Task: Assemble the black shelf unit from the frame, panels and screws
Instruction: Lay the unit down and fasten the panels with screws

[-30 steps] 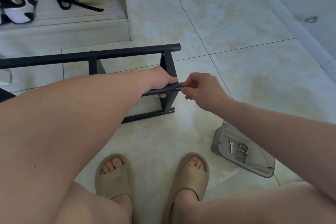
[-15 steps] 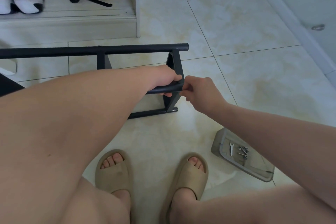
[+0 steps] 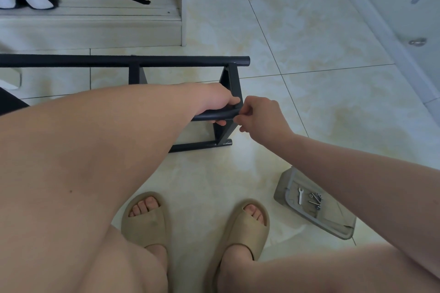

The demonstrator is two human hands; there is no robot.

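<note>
Mid-assembly on a tiled floor: the black frame (image 3: pixel 119 60) stretches from the left edge to the centre of the picture, its top bar, two cross braces and a lower bar already joined to the end piece (image 3: pixel 234 83). At centre the left hand (image 3: pixel 214 102) is wrapped round a rail (image 3: pixel 209 115), holding it against that end piece, while the right hand (image 3: pixel 259 114), fingers curled, pinches the rail's tip where the two parts meet. Whether a screw sits between those fingertips is too small to tell. At lower right a grey tray (image 3: pixel 283 191) holds a few screws (image 3: pixel 315 198) and a small wrench (image 3: pixel 300 195), both untouched and well apart from the hands. By the look of it the job is at an early stage: this rail is being seated but not yet tightened, fasteners remain in the tray, and no shelf panel can be made out on the frame.
</note>
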